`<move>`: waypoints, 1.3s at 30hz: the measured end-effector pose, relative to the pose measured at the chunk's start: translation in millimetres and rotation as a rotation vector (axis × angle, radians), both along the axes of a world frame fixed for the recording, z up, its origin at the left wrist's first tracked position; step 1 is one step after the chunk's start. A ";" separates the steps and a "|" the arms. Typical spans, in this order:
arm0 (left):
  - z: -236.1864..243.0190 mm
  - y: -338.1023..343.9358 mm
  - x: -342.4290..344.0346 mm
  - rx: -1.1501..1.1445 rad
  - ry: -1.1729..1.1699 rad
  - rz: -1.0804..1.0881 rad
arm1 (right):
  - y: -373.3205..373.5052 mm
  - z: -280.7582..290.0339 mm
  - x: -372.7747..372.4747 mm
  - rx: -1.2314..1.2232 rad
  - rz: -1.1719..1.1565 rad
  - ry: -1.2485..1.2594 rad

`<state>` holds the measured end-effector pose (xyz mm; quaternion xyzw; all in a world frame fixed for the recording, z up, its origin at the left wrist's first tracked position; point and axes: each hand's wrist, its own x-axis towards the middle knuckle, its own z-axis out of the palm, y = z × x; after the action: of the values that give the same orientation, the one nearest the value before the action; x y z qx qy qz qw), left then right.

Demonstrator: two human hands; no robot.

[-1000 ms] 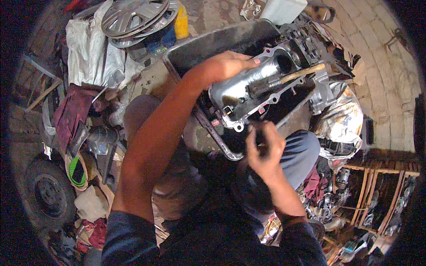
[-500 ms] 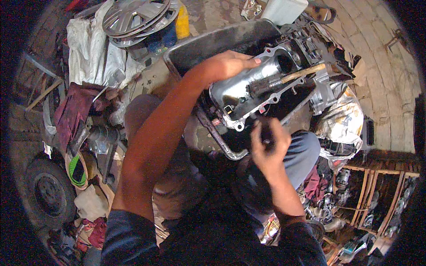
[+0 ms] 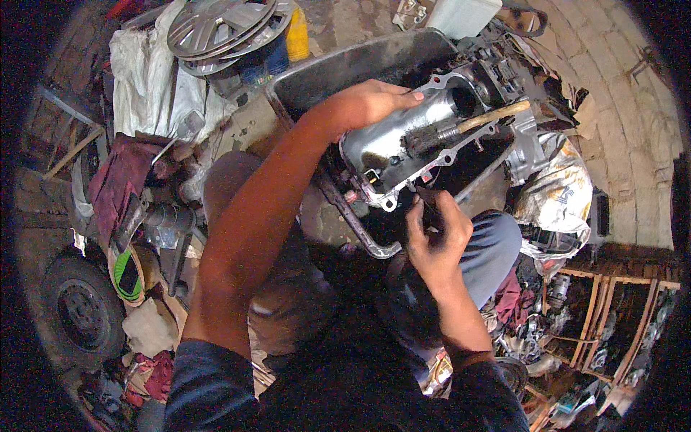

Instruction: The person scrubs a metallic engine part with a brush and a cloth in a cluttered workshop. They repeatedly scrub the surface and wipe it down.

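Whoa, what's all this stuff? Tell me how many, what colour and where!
metal casing: 1, silver, over the tub
brush: 1, dark bristles, tan handle, on the casing
tub: 1, dark grey, top middle
wheel covers: at least 3, silver, stacked top left
sheet: 1, white, upper left
wheel: 1, black, lower left
plastic bag: 1, whitish, right of tub
wooden rack: 1, brown, lower right
clutter: uncountable, mixed, both sides
sleeves: 2, dark blue, bottom
left hand: 1, bare, on the casing
right hand: 1, bare, by the casing
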<state>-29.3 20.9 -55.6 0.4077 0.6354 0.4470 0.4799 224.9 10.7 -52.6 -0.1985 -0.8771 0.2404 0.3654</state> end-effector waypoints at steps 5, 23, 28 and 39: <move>4.1 -0.9 3.6 0.004 0.031 0.025 | -12.7 5.6 -0.6 0.013 0.128 -0.024; -0.8 0.0 2.3 0.035 0.068 0.009 | 4.8 -2.5 -3.4 -0.069 0.001 0.042; -13.6 2.8 -5.7 0.121 0.146 -0.008 | 5.5 -4.5 -2.6 -0.089 -0.017 0.032; 5.4 -1.4 -0.3 0.055 0.141 -0.026 | 4.5 -6.3 -3.2 0.076 0.062 0.062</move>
<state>-29.5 19.5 -50.2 0.4595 0.6497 0.4281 0.4284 221.7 15.2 -58.9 -0.1497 -0.8794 0.2243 0.3922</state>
